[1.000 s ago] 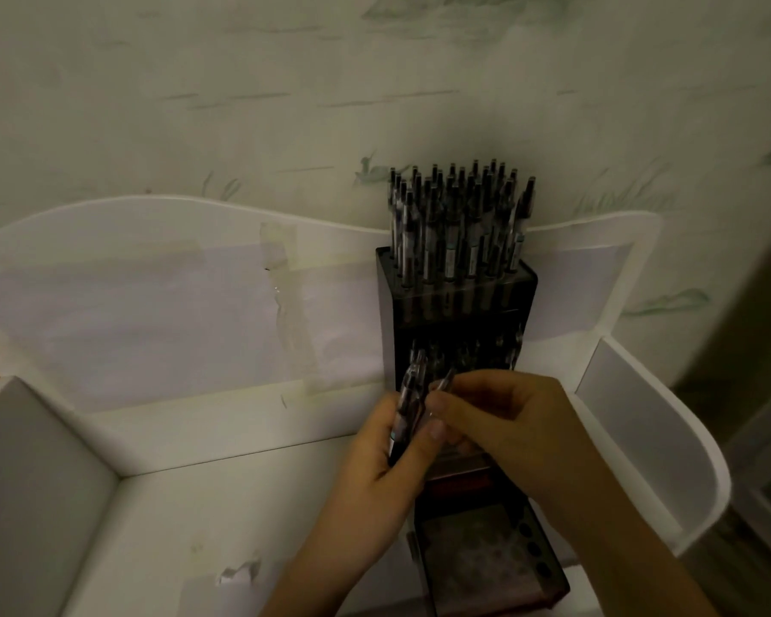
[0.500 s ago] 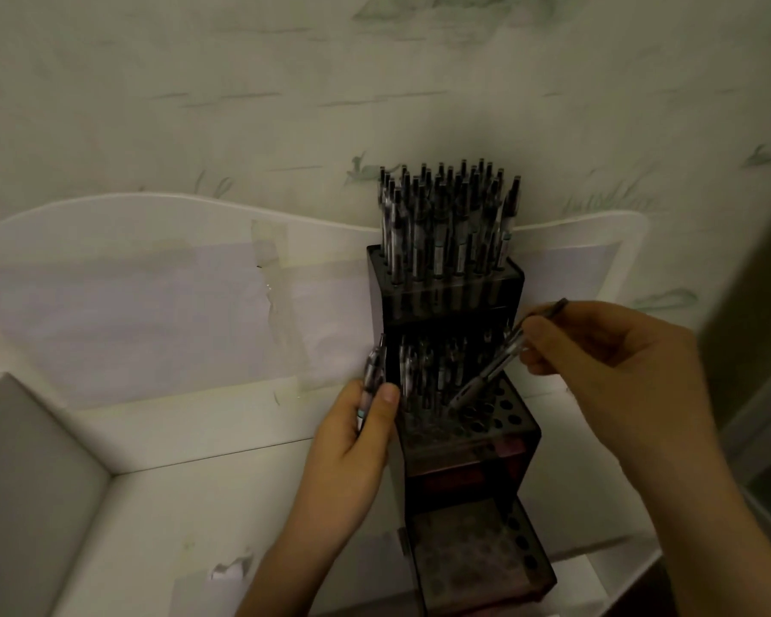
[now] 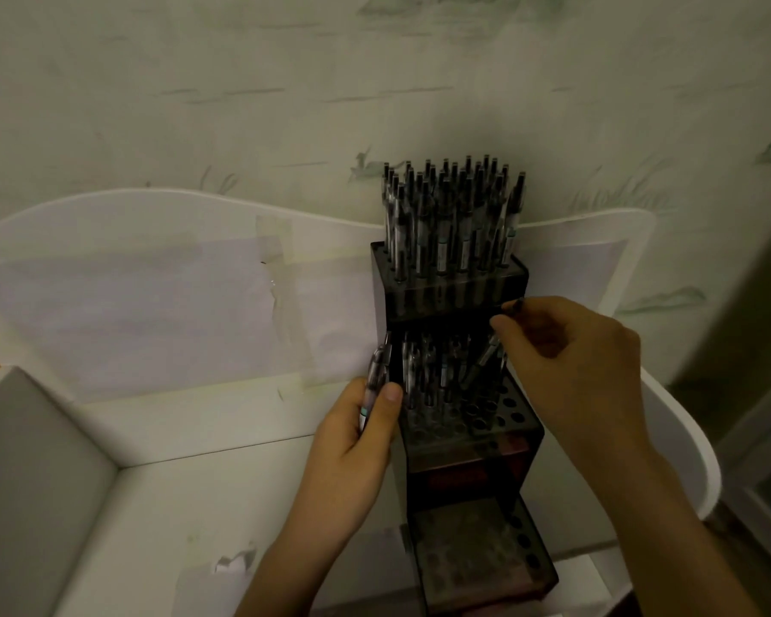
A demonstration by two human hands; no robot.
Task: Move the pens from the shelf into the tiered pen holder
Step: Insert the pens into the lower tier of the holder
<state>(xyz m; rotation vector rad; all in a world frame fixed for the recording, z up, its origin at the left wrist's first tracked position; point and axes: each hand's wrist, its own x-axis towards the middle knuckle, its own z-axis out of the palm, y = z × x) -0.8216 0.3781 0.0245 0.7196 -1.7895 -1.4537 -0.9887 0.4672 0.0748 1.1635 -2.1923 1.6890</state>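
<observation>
on the white shelf [image 3: 241,474] we see the tiered pen holder [image 3: 468,438]. our left hand [image 3: 357,443] grips spare pens [image 3: 375,385] beside it; our right hand [image 3: 579,362] pinches one pen [image 3: 486,354], tilted into the middle tier.

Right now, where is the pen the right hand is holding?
The slim dark pen slants into the middle tier of the dark tiered holder, pinched by the right hand.

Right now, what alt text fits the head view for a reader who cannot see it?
The right hand lowers a pen into the middle tier of a dark tiered pen holder on a white shelf, while the left hand grips a bundle of pens. The top tier is full.
</observation>
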